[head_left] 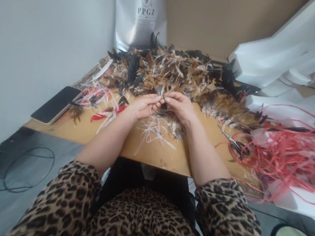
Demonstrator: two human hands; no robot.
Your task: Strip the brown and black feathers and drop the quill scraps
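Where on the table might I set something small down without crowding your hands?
Bare wood shows on the table along its near edge: between the phone and the left forearm, below the white strips between both forearms, and between the right forearm and the scissors. Feathers crowd the back, red ribbons the right end.

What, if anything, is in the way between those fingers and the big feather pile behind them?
Nothing visible: the left fingers and right fingers meet just in front of the feather pile; the scissors lie off to the right.
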